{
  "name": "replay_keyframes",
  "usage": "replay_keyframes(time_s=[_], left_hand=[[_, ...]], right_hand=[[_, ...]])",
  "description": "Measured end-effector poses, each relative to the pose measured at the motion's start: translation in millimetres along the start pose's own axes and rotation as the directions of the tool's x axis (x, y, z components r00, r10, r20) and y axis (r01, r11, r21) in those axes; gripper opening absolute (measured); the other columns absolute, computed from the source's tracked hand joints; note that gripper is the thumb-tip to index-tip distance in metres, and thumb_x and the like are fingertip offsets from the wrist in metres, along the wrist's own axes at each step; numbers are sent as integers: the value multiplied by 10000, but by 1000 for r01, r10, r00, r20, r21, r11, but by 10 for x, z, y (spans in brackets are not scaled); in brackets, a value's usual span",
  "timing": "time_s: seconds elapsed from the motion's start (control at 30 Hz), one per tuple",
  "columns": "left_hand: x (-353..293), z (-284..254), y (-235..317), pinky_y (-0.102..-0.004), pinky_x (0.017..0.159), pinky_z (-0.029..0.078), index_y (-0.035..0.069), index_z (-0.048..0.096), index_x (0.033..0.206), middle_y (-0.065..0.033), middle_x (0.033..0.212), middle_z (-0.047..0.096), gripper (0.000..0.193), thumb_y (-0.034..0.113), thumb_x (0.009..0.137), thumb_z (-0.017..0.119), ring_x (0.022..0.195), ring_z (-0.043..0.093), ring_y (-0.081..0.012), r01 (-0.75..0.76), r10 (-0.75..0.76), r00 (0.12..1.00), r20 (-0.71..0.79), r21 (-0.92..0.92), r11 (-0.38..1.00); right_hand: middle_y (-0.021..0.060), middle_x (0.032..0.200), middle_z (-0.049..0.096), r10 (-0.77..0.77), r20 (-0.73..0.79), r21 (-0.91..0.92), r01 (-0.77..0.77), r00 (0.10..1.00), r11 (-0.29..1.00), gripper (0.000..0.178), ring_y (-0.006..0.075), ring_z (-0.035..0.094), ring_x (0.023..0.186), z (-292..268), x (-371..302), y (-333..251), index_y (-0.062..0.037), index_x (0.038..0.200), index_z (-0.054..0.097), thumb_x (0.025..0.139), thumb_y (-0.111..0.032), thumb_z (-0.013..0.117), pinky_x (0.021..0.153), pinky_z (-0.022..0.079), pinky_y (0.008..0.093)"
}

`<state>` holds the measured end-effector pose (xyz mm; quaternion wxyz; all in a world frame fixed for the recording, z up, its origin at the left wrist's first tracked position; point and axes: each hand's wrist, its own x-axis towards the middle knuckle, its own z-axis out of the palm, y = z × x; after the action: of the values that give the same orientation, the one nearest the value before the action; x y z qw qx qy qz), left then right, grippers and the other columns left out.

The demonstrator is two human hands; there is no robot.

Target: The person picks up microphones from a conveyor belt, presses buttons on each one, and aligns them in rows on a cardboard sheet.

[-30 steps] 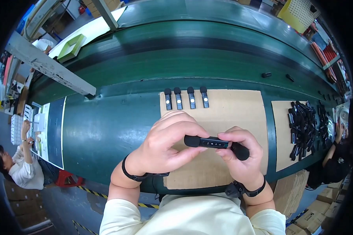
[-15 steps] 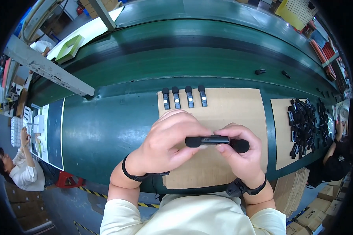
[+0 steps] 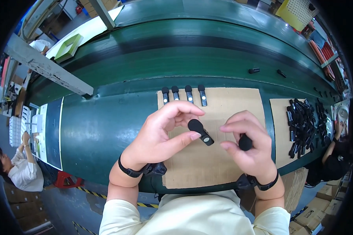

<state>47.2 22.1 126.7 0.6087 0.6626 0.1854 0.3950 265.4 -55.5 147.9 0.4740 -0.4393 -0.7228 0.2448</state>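
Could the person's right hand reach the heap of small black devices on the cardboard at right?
Probably yes: between the right hand and the heap lie only flat brown cardboard and green tabletop, though the black round-headed piece it holds may hinder grasping.

At left, a light green tray point(image 3: 69, 48) lies beyond a white metal post point(image 3: 51, 67); a red stool point(image 3: 63, 179) stands near a person in white point(image 3: 26, 173). Cardboard boxes point(image 3: 312, 216) sit at lower right.
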Motion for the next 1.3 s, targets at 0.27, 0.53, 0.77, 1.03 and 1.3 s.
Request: replay_keyframes(time_s=[0.27, 0.53, 0.77, 1.03, 1.3], left_hand=[[33, 65, -68, -314, 892, 500, 44, 414, 1326, -83, 1026, 626, 585, -72, 828, 698, 1001, 613, -151, 177, -168, 984, 61, -205, 963], [82, -99, -114, -331, 862, 526, 43, 497, 1272, -109, 1028, 651, 519, 41, 817, 745, 953, 664, -214, -42, 24, 999, 48, 421, 906], [72, -175, -56, -334, 844, 536, 16, 597, 1136, -114, 1030, 663, 360, 63, 810, 742, 925, 666, -225, -82, 93, 996, -7, 428, 900], [74, -199, -51, -331, 816, 534, 10, 611, 1085, -117, 1010, 664, 317, 70, 805, 746, 894, 665, -229, -101, 107, 994, 14, 468, 878], [76, -188, -77, -347, 797, 519, 24, 616, 1073, -113, 979, 661, 310, 86, 801, 750, 861, 660, -252, -96, 129, 991, -35, 486, 869]], right_hand=[[51, 913, 606, 185, 293, -45, -180, 938, 983, 273, 138, 534, 730, -32, 355, -19, -44, 1057, 666, 794, -4, 724, 643, 426, 256], [62, 863, 615, 293, 284, -169, -253, 913, 953, 134, 146, 546, 748, -212, 671, 519, -20, 998, 632, 869, -37, 662, 661, 441, 269], [94, 866, 638, 530, 293, -461, -368, 796, 807, 142, 173, 575, 782, -210, 923, 1073, -6, 1009, 633, 905, -103, 627, 745, 468, 302], [116, 904, 652, 558, 313, -470, -385, 769, 794, 155, 210, 605, 833, -143, 945, 1394, -2, 1001, 652, 906, -122, 627, 807, 482, 323], [139, 943, 661, 413, 231, -436, -285, 881, 853, 327, 233, 639, 865, -155, 796, 1204, -32, 1229, 530, 910, -58, 597, 831, 492, 335]])
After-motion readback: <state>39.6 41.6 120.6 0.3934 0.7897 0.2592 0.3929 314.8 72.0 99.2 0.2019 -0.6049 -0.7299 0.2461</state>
